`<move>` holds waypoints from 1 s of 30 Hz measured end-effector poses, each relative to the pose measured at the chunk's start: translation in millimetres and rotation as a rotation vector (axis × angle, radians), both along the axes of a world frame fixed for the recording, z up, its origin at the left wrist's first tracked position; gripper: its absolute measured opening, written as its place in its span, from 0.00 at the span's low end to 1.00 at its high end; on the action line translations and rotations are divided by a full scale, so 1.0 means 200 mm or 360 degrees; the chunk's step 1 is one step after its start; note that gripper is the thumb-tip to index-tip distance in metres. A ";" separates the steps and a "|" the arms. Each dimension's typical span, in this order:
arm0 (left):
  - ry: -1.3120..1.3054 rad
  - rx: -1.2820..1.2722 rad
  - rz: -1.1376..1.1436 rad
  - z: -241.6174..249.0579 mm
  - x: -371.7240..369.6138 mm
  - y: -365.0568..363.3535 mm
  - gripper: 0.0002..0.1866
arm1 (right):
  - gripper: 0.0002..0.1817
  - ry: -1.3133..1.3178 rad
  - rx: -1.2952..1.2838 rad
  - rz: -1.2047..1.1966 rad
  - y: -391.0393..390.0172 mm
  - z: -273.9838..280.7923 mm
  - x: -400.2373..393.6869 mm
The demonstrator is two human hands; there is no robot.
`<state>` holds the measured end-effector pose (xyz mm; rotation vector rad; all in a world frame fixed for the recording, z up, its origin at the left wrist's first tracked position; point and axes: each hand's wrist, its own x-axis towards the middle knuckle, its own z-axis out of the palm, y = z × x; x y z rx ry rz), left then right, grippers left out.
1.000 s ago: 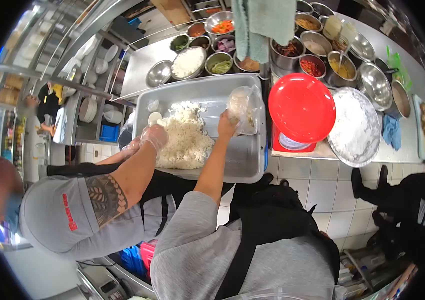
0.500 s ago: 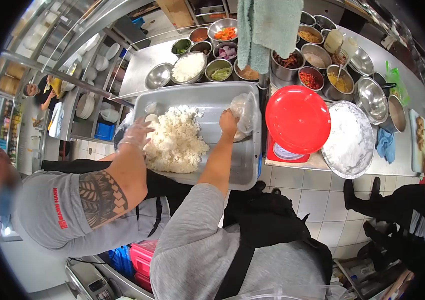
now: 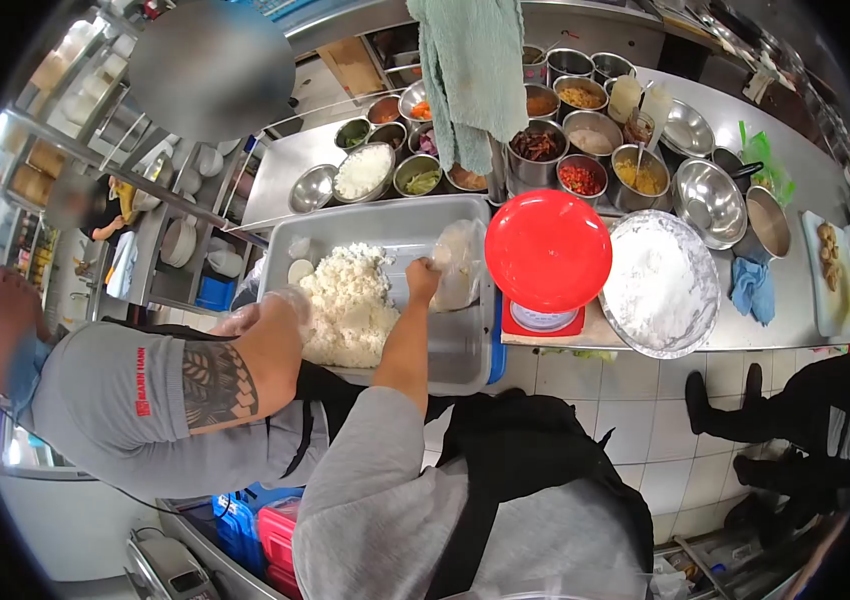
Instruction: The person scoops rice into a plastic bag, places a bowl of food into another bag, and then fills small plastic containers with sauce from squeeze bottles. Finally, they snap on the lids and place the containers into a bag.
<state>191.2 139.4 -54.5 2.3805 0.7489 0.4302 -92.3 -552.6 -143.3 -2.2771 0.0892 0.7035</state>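
Observation:
My left hand [image 3: 423, 281] reaches into a grey plastic tub [image 3: 400, 215], its fingers closed at the edge of a clear plastic bag [image 3: 457, 262]. The bag lies against the tub's right side, with something pale inside. A heap of cooked white rice [image 3: 350, 308] fills the tub's middle and left. A small white round dish or cup [image 3: 300, 270] sits at the heap's upper left. My right hand is out of view. A co-worker's hands in clear gloves [image 3: 280, 308] are at the tub's left side, partly hidden by that person's arm.
Right of the tub, a red plate [image 3: 548, 250] rests on a red scale [image 3: 543, 320], beside a bowl of white powder [image 3: 661, 285]. Metal containers of ingredients line the back counter. A green towel [image 3: 465, 80] hangs in front. Another person works at a cutting board [image 3: 830, 285].
The counter and tub have shifted left in view. The co-worker's gloved hand has drawn back from the rice toward the tub's left edge. My left hand stays at the bag, which looks lower and flatter.

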 end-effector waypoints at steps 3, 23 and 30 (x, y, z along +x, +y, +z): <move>0.0030 0.0000 0.0025 0.04 -0.02 -0.01 0.09 | 0.20 -0.0057 -0.0084 0.0177 -0.03 -0.09 -0.03; 0.0459 -0.0844 -0.0014 0.06 -0.29 -0.32 0.54 | 0.23 0.0494 0.0660 0.0632 0.37 -0.04 1.17; -0.0020 -0.1597 -0.0207 0.51 -0.36 -0.48 0.21 | 0.24 0.0366 0.0564 0.1466 0.99 0.02 1.51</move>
